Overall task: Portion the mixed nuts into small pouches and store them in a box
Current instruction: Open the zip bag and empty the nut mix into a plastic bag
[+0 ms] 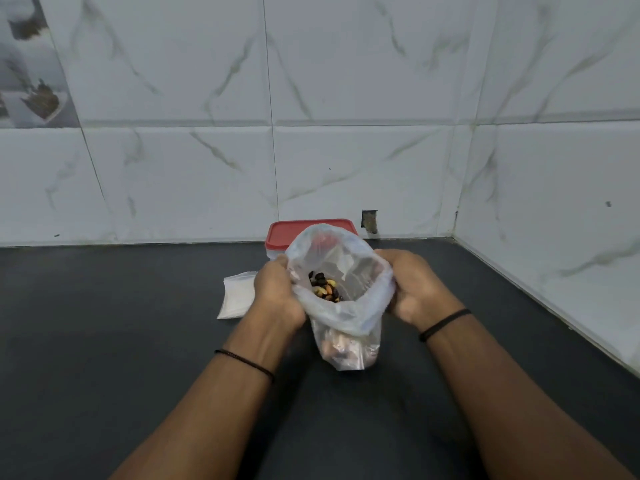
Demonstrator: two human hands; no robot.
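A clear plastic bag (pixel 341 299) of mixed nuts (pixel 325 289) is held open at the centre of the view by two bare hands. The left hand (pixel 277 292) is curled around the left edge of the bag's mouth, fingers gripping the plastic. The right hand (pixel 412 282) is curled around the right edge in the same way, so the mouth is stretched wide between them. Dark and pale nuts are seen inside through the opening, and more show dimly through the bag's lower part, which rests on a dark countertop (pixel 138 341). A thin black band is worn on each wrist.

Just left of the left hand, a small stack of flat, pale pouches (pixel 237 296) lies on the counter. Beyond the bag, against the far wall, a box with a red lid (pixel 291 232) is partly hidden by the plastic. White marble-patterned tiles (pixel 346 116) cover the far wall and the right wall.
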